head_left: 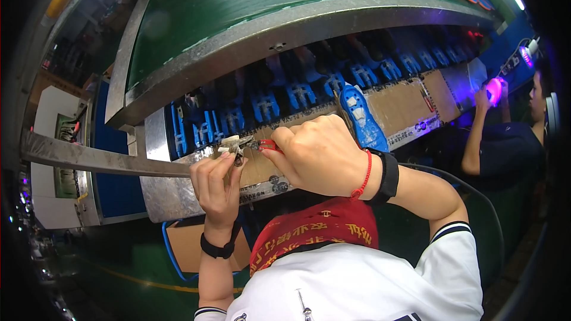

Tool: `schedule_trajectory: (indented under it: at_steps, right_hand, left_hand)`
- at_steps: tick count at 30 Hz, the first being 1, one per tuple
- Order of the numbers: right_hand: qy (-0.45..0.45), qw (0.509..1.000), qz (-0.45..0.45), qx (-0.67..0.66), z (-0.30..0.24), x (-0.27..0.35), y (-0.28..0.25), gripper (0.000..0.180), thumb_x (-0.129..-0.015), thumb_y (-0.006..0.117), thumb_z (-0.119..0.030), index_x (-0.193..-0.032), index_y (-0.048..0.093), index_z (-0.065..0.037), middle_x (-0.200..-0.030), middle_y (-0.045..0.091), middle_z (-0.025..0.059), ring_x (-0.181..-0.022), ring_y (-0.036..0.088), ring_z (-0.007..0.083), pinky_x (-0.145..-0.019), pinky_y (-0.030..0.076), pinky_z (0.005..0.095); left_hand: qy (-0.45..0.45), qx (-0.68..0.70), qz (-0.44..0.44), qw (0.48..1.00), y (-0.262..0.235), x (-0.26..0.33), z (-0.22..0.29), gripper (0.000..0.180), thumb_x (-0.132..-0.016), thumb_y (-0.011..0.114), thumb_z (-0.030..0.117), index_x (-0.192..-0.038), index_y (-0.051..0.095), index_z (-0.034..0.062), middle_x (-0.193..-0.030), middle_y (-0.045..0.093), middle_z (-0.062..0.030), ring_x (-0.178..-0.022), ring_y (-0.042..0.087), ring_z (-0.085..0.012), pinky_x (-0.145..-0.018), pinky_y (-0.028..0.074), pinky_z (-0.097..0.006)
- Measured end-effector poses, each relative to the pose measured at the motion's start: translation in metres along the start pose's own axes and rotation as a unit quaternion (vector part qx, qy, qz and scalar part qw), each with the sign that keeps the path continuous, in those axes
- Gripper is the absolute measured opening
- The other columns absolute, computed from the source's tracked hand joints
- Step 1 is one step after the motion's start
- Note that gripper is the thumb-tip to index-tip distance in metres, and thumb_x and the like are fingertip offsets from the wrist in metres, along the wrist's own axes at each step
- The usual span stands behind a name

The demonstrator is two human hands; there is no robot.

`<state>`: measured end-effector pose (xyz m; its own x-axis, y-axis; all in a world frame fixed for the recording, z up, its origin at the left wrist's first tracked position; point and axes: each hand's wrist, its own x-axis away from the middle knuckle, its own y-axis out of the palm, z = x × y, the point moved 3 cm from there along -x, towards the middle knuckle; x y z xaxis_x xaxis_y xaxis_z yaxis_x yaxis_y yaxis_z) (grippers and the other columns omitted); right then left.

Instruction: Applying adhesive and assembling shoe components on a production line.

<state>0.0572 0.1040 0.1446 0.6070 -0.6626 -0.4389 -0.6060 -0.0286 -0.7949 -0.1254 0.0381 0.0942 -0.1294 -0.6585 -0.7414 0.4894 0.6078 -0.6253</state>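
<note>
My left hand [215, 185] has its fingertips pinched on a small pale piece with dark metal parts [231, 145], held over the cardboard-topped bench. In my right hand [324, 154] is a red-handled tool [266, 145], which looks like small pliers. Its dark jaws meet the pale piece; my fingers hide most of its handles. Right of my right hand, a blue shoe-shaped piece [363, 120] with whitish patches lies on the cardboard [389, 107].
Behind the cardboard stands a row of blue clamp-like holders [300, 94]. A green conveyor belt [196, 18] with a metal rail [285, 35] runs above it. A slim red tool [427, 100] lies at the right. Farther right, a person [505, 142] holds a pink-lit object [494, 91].
</note>
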Motion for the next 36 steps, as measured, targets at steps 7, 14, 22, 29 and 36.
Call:
schedule_trajectory:
  at_steps: [7,14,22,29,36]
  right_hand:
    - [-0.001,1.0,0.012,0.001,-0.001,-0.001,0.007,0.03,-0.089,0.065,-0.023,-0.067,0.057,-0.004,-0.048,0.054,0.0133,-0.043,0.057,0.0301,-0.043,0.043,0.0378]
    - [0.002,0.999,0.023,0.033,0.002,0.004,0.006,0.029,-0.089,0.066,-0.024,-0.068,0.058,-0.004,-0.05,0.056,0.0122,-0.045,0.059,0.0288,-0.043,0.043,0.0369]
    - [-0.012,1.0,0.009,0.023,0.001,0.002,0.006,0.029,-0.089,0.066,-0.023,-0.068,0.057,-0.005,-0.05,0.056,0.0112,-0.044,0.058,0.0272,-0.042,0.043,0.0367]
    - [-0.021,0.999,0.039,0.028,-0.001,0.005,0.013,0.028,-0.087,0.067,-0.022,-0.068,0.056,-0.006,-0.052,0.057,0.0102,-0.047,0.06,0.0254,-0.044,0.044,0.0354]
    - [-0.008,0.998,0.053,0.034,-0.002,0.009,0.002,0.024,-0.086,0.068,-0.021,-0.07,0.059,-0.005,-0.053,0.058,0.0105,-0.048,0.06,0.026,-0.045,0.045,0.0355]
  left_hand:
    - [0.014,0.007,-0.001,1.0,0.002,-0.005,0.007,0.036,-0.07,0.082,-0.003,-0.101,0.065,0.0031,-0.094,0.065,-0.0093,-0.083,0.059,-0.027,-0.074,0.049,-0.037]
    - [-0.024,0.011,-0.008,1.0,0.002,-0.001,-0.005,0.036,-0.068,0.082,-0.003,-0.1,0.066,0.0027,-0.094,0.064,-0.0098,-0.085,0.058,-0.0279,-0.077,0.048,-0.038]
    - [-0.038,0.024,-0.012,0.999,0.0,-0.003,-0.002,0.035,-0.068,0.082,-0.003,-0.099,0.066,0.0032,-0.093,0.064,-0.0094,-0.085,0.057,-0.028,-0.077,0.048,-0.038]
    - [-0.026,0.03,-0.009,0.999,0.002,-0.005,0.003,0.035,-0.068,0.082,-0.002,-0.098,0.066,0.0032,-0.093,0.064,-0.0096,-0.085,0.057,-0.0278,-0.076,0.048,-0.038]
    - [-0.04,0.018,-0.007,0.999,0.0,-0.003,0.001,0.035,-0.067,0.083,-0.002,-0.098,0.066,0.003,-0.092,0.063,-0.0096,-0.084,0.057,-0.0278,-0.076,0.048,-0.038]
